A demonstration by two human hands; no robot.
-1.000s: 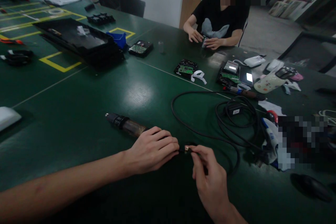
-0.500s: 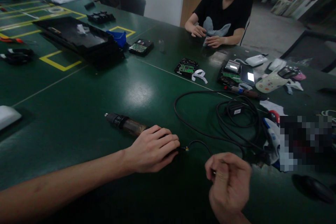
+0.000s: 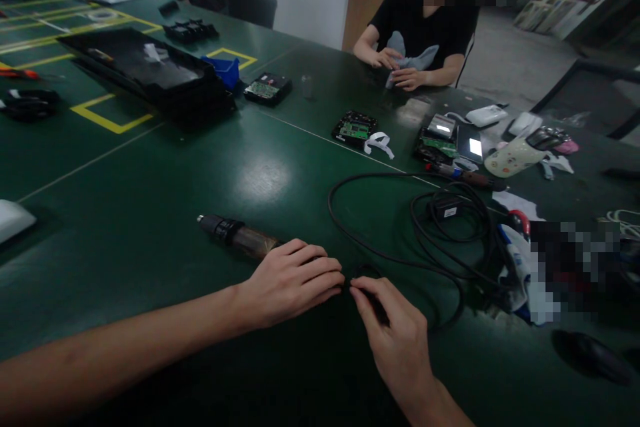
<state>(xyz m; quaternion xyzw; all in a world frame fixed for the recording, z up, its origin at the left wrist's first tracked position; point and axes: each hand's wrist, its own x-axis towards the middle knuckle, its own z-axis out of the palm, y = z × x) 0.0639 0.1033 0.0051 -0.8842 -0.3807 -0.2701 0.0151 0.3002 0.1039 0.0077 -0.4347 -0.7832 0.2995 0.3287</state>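
An electric screwdriver (image 3: 235,235) is shown lying on the green surface (image 3: 150,213), its rear end gripped under the closed fingers of the left hand (image 3: 293,283). The black cable (image 3: 380,250) is pinched at its end by the right hand (image 3: 395,337), against the tool. If pressed askew, the connector is likely to be strained.

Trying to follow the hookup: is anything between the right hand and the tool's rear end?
Nothing visible. The right hand pinches the black cable right at the rear of the tool, under the left hand.
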